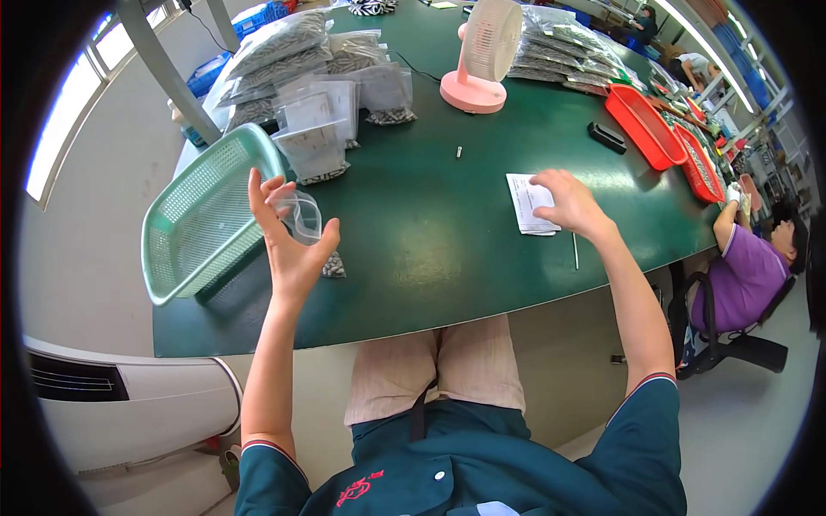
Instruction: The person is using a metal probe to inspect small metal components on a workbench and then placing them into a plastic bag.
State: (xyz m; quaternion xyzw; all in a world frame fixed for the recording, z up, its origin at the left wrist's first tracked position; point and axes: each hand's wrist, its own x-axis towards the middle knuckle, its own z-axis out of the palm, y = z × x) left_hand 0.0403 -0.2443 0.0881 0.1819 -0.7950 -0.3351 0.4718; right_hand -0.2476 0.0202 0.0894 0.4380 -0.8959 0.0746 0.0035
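My left hand (pixel 292 249) is raised at the near left of the table, thumb and fingers spread apart. Between them sits a clear plastic cup-like container (pixel 304 217), partly covered by the fingers; whether they touch it is hard to see. Beside the wrist lies a small clear bag of dark pieces (pixel 334 266), half hidden by the hand. My right hand (pixel 575 205) hovers over or rests on a small stack of white printed slips (pixel 523 203), thumb and fingers curved and apart. A thin white stick (pixel 576 251) lies just below the slips.
A green mesh basket (pixel 155 245) stands at the table's left edge. Behind it are piled filled plastic bags (pixel 280 52). Farther back stand a pink fan (pixel 475 93) and more bags (pixel 559 47). Red trays (pixel 644 129) and a black object (pixel 607 138) lie right, near a seated person (pixel 748 284).
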